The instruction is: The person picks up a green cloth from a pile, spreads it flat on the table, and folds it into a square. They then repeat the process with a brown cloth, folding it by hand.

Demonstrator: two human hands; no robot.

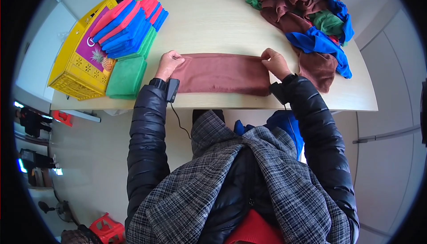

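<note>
Pale wooden table (213,26), left hand (168,64) and right hand (275,62) grips pinched closed on brown cloth (221,74) ends

Both hands are on a brown towel (221,74) that's folded into a long strip across the near edge of the pale wooden table (213,17). Left hand (168,62) pinches the top left corner, right hand (275,61) pinches the top right one. To the left sits a folded green towel (126,78), just beside a yellow crate (71,68) with a row of folded red, blue and green towels (129,24) leaning against it. Far right corner has a messy pile of unfolded towels (307,12), brown, blue, green, red.
</note>
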